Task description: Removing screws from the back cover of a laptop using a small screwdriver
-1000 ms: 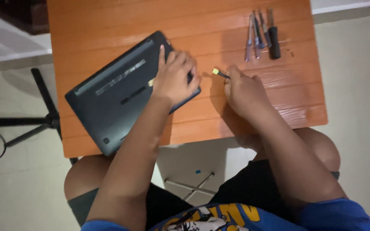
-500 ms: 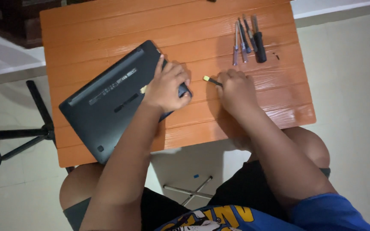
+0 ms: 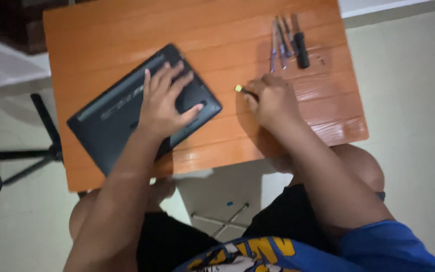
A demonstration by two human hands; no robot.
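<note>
Two hands engaged at the laptop [image 3: 127, 108].
Left hand [image 3: 164, 103] is spread flat on it; right hand [image 3: 273, 98], beside it, is closed around a yellow-tipped tool [image 3: 239, 89].

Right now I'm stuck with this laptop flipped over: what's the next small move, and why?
Probably bring the yellow-tipped tool in the right hand over to the laptop; the left hand lies flat on its underside, and the tool's tip is off the laptop, over the table.
</note>
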